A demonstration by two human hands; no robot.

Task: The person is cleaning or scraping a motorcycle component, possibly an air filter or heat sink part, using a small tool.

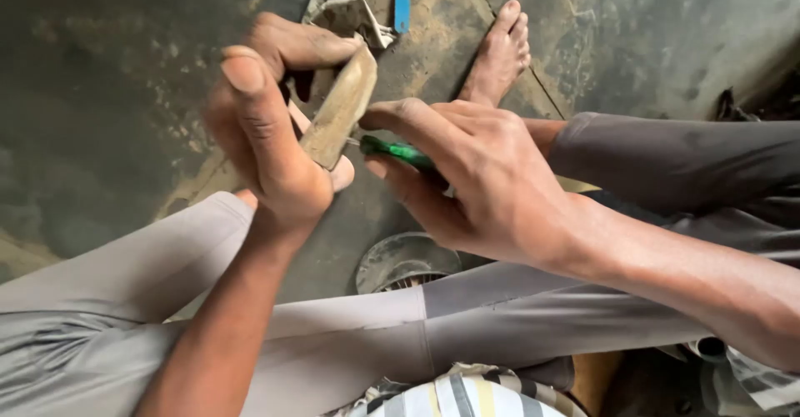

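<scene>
Above the stained concrete floor [100, 92], over our folded legs in grey trousers [350, 334], we hold a flat, tan, wedge-like piece [340, 109] in our left hand [267, 125]. The fingers [304, 44] curl over its upper end and the thumb stands along the near side, so the piece sits pinched and tilted. Our right hand [483, 175] is wrapped tight around a green-handled screwdriver [398, 152], its thin shaft touching the lower edge of the piece, just beside the left palm.

We judge the main danger to be a slip: the tip points straight toward the left palm and thumb, and if it skids off that narrow edge under pressure it could jab the skin. The piece is gripped only by fingertips in mid-air, with nothing bracing it, so a hard push might twist it loose and drop it toward the round metal part [404, 260] below, or onto our bare foot [500, 50].
</scene>
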